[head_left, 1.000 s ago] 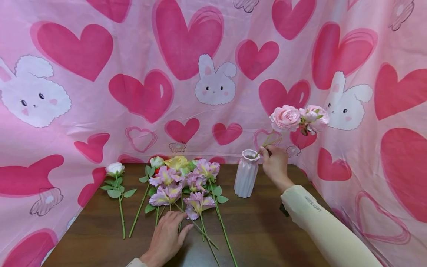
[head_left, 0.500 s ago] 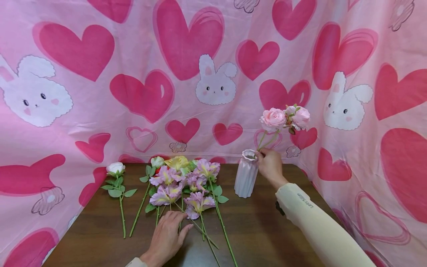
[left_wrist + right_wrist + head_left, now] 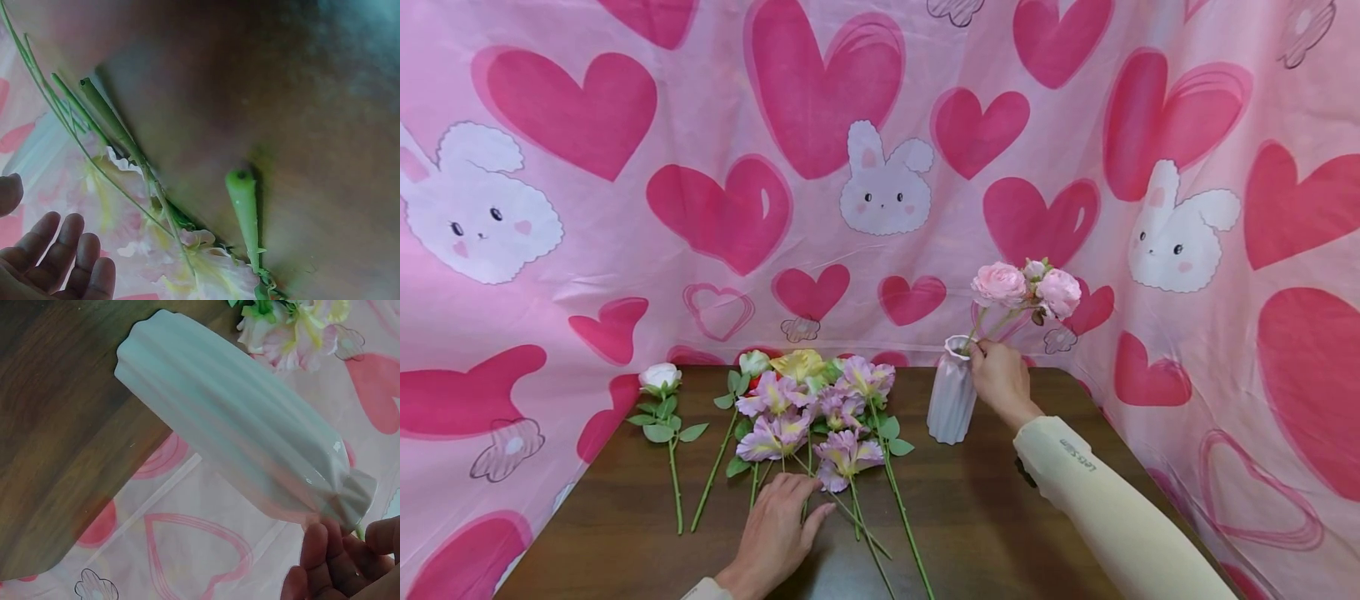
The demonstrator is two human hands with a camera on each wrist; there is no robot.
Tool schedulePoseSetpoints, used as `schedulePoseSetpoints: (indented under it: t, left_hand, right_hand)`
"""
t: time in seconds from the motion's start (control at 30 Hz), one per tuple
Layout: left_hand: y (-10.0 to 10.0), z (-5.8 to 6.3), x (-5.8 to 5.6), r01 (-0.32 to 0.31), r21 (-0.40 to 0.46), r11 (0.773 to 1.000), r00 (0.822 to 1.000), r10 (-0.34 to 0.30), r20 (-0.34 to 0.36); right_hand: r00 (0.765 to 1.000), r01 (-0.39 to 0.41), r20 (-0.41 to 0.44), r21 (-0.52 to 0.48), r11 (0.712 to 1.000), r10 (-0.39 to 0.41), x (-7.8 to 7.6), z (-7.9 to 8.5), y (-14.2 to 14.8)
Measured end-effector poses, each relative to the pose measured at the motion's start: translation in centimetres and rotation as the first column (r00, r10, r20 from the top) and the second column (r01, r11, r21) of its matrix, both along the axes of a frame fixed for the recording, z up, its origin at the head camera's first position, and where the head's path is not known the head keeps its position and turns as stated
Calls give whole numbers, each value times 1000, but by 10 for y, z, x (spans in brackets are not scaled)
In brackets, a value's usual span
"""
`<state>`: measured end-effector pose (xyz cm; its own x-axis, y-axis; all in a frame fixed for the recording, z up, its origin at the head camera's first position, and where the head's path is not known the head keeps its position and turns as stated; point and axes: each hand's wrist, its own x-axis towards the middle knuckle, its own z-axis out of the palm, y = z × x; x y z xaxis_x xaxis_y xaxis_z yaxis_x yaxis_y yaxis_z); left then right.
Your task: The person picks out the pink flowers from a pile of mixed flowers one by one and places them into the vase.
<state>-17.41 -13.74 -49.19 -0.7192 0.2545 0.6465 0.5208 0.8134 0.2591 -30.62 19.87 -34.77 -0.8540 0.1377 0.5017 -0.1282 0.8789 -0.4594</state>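
Observation:
At the mouth of a white fluted vase, my right hand pinches the stem of a pink peony spray. The stem's lower end is inside the vase and hidden. In the right wrist view, my fingers touch the neck of the vase, with a bit of green stem by the thumb. My left hand, fingers loosely extended, is over the stems of lilac flowers with yellow centres. In the left wrist view, the fingers hold nothing, near several green stems.
A white rose with green leaves lies alone on the left of the dark wooden table. A yellow flower and another white rose lie behind the lilac ones. A pink heart-and-rabbit cloth surrounds the table.
My right hand has moved left and slightly down, bringing the pink peony spray lower, its stem further into the vase. The left hand has stayed in place.

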Motion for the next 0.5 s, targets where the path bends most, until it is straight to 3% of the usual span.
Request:
schedulePoseSetpoints:
  t: [0.2,0.5]
  left_hand:
    - [0,0,0,2,-3,1000,1000,-2,3]
    - [1,2,0,-5,-8,1000,999,5,38]
  right_hand:
    - [996,19,-87,-24,1000,-21,3,-1,2]
    - [997,28,-66,-61,998,-32,7,0,5]
